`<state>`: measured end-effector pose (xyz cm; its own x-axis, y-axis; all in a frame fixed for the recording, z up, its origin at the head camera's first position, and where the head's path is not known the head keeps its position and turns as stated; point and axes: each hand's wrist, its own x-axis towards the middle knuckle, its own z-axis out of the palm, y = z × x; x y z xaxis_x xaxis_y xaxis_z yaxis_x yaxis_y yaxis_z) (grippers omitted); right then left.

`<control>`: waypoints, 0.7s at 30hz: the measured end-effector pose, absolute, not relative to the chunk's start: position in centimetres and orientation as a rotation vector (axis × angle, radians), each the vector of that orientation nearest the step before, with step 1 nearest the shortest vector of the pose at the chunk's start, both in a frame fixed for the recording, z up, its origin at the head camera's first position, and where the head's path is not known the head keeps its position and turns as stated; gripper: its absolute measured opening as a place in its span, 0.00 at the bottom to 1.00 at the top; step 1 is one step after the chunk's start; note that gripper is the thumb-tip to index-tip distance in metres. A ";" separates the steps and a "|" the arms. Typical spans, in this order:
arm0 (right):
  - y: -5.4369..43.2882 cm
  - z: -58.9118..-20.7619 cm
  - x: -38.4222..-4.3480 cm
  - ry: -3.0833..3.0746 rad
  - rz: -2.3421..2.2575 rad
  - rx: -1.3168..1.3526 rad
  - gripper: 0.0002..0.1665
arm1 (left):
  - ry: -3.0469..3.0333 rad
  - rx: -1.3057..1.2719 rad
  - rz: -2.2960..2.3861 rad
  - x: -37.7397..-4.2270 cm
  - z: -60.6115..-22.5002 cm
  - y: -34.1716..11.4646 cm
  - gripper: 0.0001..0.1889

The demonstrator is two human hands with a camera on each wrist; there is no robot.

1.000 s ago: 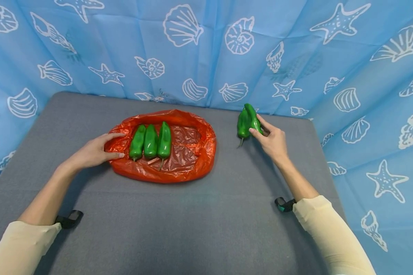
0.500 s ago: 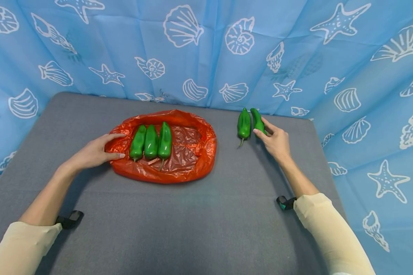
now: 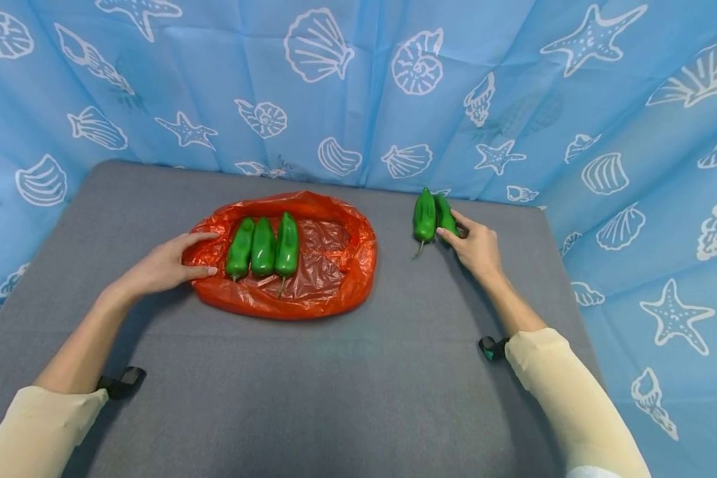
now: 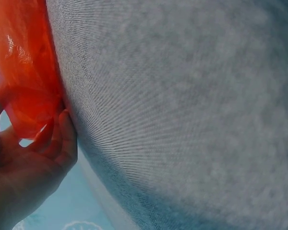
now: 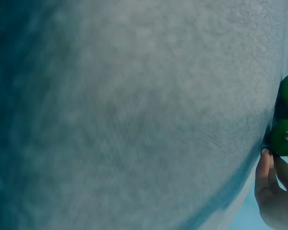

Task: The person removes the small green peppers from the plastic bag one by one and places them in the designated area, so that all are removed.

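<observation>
The fingers of the right hand [image 3: 477, 249] are partly closed, the thumb on one side and fingertips on the other, pinching a green pepper [image 3: 447, 219] well to the right of the red bag [image 3: 311, 308]. Just beside it, on the side nearer the bag, lies a second pepper [image 3: 424, 216], its long stem toward the person. The fingers of the left hand [image 3: 168, 265] are spread apart but bent, thumb and fingers gripping the bag's left end. Inside the bag's left half, three peppers [image 3: 263, 247] lie side by side, tips away from the person. Around the bag spreads the grey counter [image 3: 346, 392]; beyond its far side hangs a blue curtain [image 3: 358, 93] printed with white shells and starfish.
</observation>
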<state>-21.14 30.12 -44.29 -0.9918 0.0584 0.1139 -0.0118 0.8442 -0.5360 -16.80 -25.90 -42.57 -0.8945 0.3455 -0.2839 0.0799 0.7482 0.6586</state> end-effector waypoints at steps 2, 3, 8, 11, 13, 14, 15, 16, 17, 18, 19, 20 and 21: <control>29.9 -44.2 -21.2 -2.901 0.834 -0.032 0.37 | 2.558 0.326 0.942 -16.8 -42.5 -25.9 0.39; 29.9 -44.2 -21.2 -2.905 0.829 -0.029 0.37 | 2.558 0.325 0.944 -16.8 -42.5 -25.9 0.39; 29.6 -44.1 -21.3 -2.909 0.836 -0.027 0.38 | 2.554 0.319 0.947 -16.8 -42.5 -25.9 0.39; 29.6 -44.0 -21.3 -2.911 0.844 -0.026 0.38 | 2.557 0.325 0.948 -16.8 -42.4 -25.9 0.40; 29.6 -44.0 -21.3 -2.911 0.850 -0.021 0.38 | 2.560 0.329 0.948 -16.8 -42.5 -26.0 0.40; 29.6 -44.0 -21.3 -2.909 0.855 -0.016 0.38 | 2.560 0.331 0.949 -16.8 -42.5 -26.0 0.40; 29.7 -44.0 -21.3 -2.908 0.860 -0.013 0.38 | 2.563 0.333 0.948 -16.8 -42.5 -26.0 0.39; 29.7 -44.0 -21.2 -2.908 0.866 -0.005 0.38 | 2.564 0.335 0.947 -16.8 -42.5 -26.0 0.39; 29.7 -44.1 -21.2 -2.905 0.872 -0.003 0.37 | 2.566 0.337 0.945 -16.8 -42.5 -26.0 0.39; 29.7 -44.1 -21.2 -2.901 0.879 0.000 0.37 | 2.569 0.340 0.943 -16.8 -42.5 -26.0 0.39; 29.8 -44.1 -21.2 -2.898 0.890 0.002 0.37 | 2.570 0.341 0.940 -16.8 -42.5 -25.9 0.39; 29.8 -44.2 -21.2 -2.896 0.900 0.005 0.36 | 2.570 0.341 0.939 -16.8 -42.6 -25.9 0.39; 29.8 -44.2 -21.1 -2.891 0.905 0.006 0.36 | 2.571 0.343 0.937 -16.8 -42.6 -25.9 0.39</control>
